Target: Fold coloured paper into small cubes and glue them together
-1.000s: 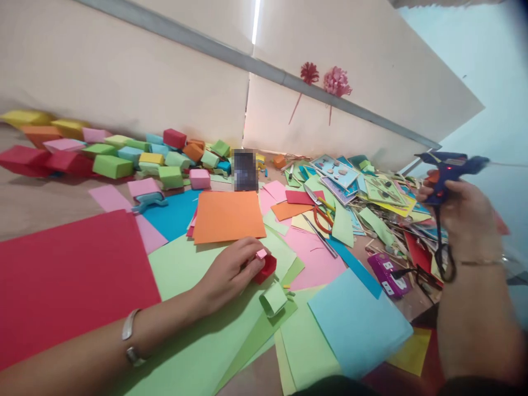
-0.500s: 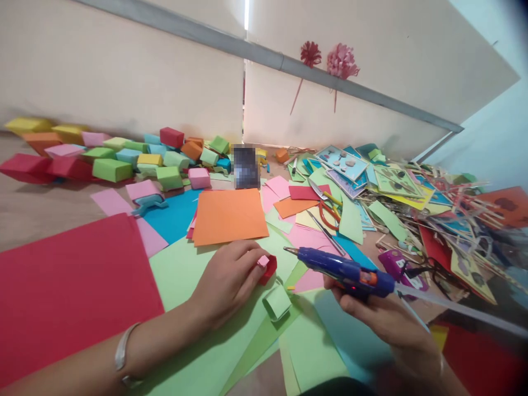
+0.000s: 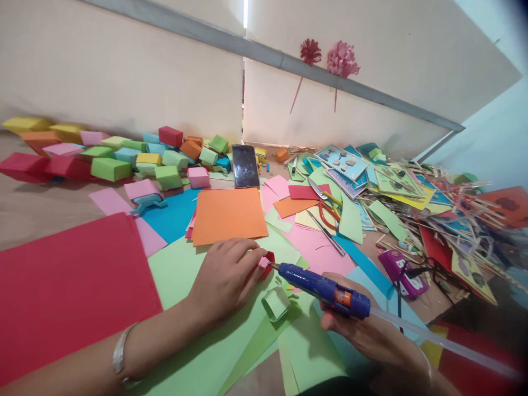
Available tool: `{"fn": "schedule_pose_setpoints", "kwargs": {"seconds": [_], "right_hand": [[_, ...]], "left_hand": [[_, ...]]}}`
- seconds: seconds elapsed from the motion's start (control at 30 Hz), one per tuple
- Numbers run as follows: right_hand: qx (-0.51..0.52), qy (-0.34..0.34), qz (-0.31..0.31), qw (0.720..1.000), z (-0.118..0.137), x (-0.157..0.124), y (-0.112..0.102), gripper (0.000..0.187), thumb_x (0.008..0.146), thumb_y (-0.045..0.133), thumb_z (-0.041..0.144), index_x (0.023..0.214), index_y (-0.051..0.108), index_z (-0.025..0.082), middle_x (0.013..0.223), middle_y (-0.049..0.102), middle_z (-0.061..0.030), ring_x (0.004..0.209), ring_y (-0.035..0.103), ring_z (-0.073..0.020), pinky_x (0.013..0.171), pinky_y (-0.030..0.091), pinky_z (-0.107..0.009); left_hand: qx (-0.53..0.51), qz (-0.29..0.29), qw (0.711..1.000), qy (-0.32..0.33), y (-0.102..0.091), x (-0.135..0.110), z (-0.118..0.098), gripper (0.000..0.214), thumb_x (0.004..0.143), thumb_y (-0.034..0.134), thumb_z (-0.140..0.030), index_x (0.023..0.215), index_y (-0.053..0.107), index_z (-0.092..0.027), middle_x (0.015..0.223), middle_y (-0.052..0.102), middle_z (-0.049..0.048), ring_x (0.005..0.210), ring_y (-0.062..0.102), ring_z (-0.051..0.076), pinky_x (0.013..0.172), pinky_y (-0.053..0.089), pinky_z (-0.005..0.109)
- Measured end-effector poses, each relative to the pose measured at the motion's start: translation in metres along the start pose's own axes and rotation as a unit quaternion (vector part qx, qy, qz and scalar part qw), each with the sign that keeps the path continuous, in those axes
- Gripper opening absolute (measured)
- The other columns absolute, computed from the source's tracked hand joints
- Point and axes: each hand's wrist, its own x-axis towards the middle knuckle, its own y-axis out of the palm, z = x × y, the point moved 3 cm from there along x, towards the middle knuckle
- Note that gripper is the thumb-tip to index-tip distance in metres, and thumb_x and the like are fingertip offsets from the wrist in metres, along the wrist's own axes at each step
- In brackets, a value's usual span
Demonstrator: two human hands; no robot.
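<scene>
My left hand (image 3: pixel 226 278) rests over the light green paper (image 3: pixel 175 275), its fingertips closed on a small pink paper piece (image 3: pixel 263 262). A small red folded paper shape (image 3: pixel 269 257) sits right at those fingertips, partly hidden by them. My right hand (image 3: pixel 357 330) is wrapped round a blue glue gun (image 3: pixel 315 285) with a clear glue stick (image 3: pixel 437 338) trailing from its back. The gun's metal nozzle (image 3: pixel 274 266) points left and is at the pink piece; whether it touches I cannot tell. Just below stands an open, light green folded paper box (image 3: pixel 276 305).
Folded paper boxes (image 3: pixel 111 169) line the back left. A phone (image 3: pixel 246 166) leans behind orange sheets (image 3: pixel 231 216). Red-handled scissors (image 3: pixel 329 214) and a pen (image 3: pixel 327 235) lie mid-right. A purple power socket (image 3: pixel 402 274) with black cables sits by piled craft pieces. A large red sheet (image 3: pixel 74 297) lies left.
My right hand has brought the glue gun left and slightly down, so its nozzle is now at the pink piece. My left hand has stayed nearly in place.
</scene>
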Motion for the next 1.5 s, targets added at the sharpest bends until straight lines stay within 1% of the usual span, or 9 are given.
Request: {"fn": "schedule_pose_setpoints", "kwargs": {"seconds": [0.17,0.43,0.53,0.67,0.87,1.0,1.17,1.33,1.5], "right_hand": [[-0.041,-0.023,0.014,0.999,0.0022,0.0009,0.0011,0.059,0.079,0.055,0.079,0.073,0.047,0.02,0.072,0.05,0.0013,0.062,0.043,-0.0122,0.052,0.033,-0.024],[-0.08,-0.033,0.011,0.996,0.0055,0.0037,0.002,0.062,0.08,0.047,0.082,0.072,0.048,0.021,0.073,0.052,0.0008,0.064,0.046,-0.0134,0.056,0.035,-0.025],[-0.083,-0.041,0.011,0.996,0.0036,0.0059,0.0034,0.061,0.081,0.048,0.081,0.073,0.049,0.02,0.071,0.053,0.0013,0.062,0.046,-0.0129,0.055,0.034,-0.025],[-0.086,-0.036,0.001,0.996,-0.0003,0.0055,0.0035,0.059,0.082,0.051,0.079,0.074,0.049,0.021,0.07,0.052,0.002,0.061,0.046,-0.0126,0.055,0.034,-0.025],[-0.096,-0.025,0.006,0.995,-0.0004,0.0042,0.0049,0.058,0.082,0.052,0.078,0.073,0.049,0.021,0.071,0.053,0.0011,0.062,0.048,-0.0135,0.055,0.035,-0.026],[-0.098,-0.031,-0.007,0.995,0.002,0.0046,0.0047,0.057,0.084,0.05,0.077,0.072,0.048,0.021,0.07,0.053,0.0007,0.063,0.048,-0.0141,0.056,0.035,-0.026],[-0.124,-0.004,0.014,0.992,0.0035,0.0039,0.0051,0.06,0.081,0.049,0.081,0.072,0.049,0.021,0.072,0.057,-0.0007,0.063,0.05,-0.0145,0.056,0.037,-0.026],[-0.125,-0.024,0.004,0.992,0.0045,0.0059,0.0051,0.061,0.082,0.047,0.081,0.071,0.048,0.021,0.07,0.054,0.0001,0.061,0.049,-0.0138,0.055,0.036,-0.026],[-0.14,-0.006,0.025,0.99,0.0044,0.0049,0.004,0.061,0.083,0.047,0.08,0.071,0.05,0.021,0.071,0.056,-0.001,0.062,0.05,-0.0143,0.057,0.038,-0.027]], "left_hand": [[-0.003,-0.001,1.0,0.0,-0.0006,-0.0002,0.0001,0.03,0.101,0.041,-0.025,0.098,0.069,-0.017,0.091,0.072,0.0081,0.082,0.065,0.023,0.067,0.043,0.035],[-0.008,-0.001,1.0,0.002,0.0011,-0.0002,0.0002,0.026,0.101,0.043,-0.026,0.101,0.068,-0.018,0.093,0.072,0.0075,0.084,0.065,0.024,0.068,0.042,0.035],[-0.004,-0.004,1.0,0.007,0.0002,0.0002,-0.0005,0.027,0.101,0.042,-0.025,0.1,0.068,-0.017,0.091,0.072,0.0077,0.083,0.065,0.023,0.068,0.042,0.034],[0.009,-0.005,1.0,0.013,-0.0013,0.0001,-0.0013,0.027,0.1,0.042,-0.024,0.1,0.068,-0.018,0.092,0.072,0.0076,0.084,0.065,0.023,0.067,0.042,0.034],[0.016,-0.008,1.0,0.019,-0.0013,-0.0005,-0.0009,0.027,0.1,0.043,-0.026,0.1,0.069,-0.017,0.093,0.072,0.0088,0.083,0.065,0.024,0.066,0.041,0.034],[0.025,-0.002,1.0,0.019,-0.0001,-0.001,-0.0005,0.025,0.099,0.046,-0.025,0.101,0.069,-0.017,0.095,0.072,0.0098,0.085,0.065,0.026,0.067,0.041,0.035],[0.028,-0.006,0.999,0.018,-0.0009,0.0001,-0.0015,0.027,0.1,0.043,-0.026,0.1,0.069,-0.019,0.094,0.072,0.0089,0.084,0.065,0.024,0.067,0.041,0.034],[0.036,-0.014,0.999,0.023,-0.0029,0.0014,-0.0022,0.028,0.1,0.043,-0.026,0.098,0.069,-0.018,0.092,0.073,0.0093,0.082,0.065,0.024,0.065,0.041,0.034],[0.038,-0.013,0.999,0.02,-0.0018,0.0002,-0.0005,0.028,0.1,0.042,-0.026,0.097,0.069,-0.019,0.093,0.073,0.0085,0.081,0.065,0.023,0.065,0.041,0.034]]}}
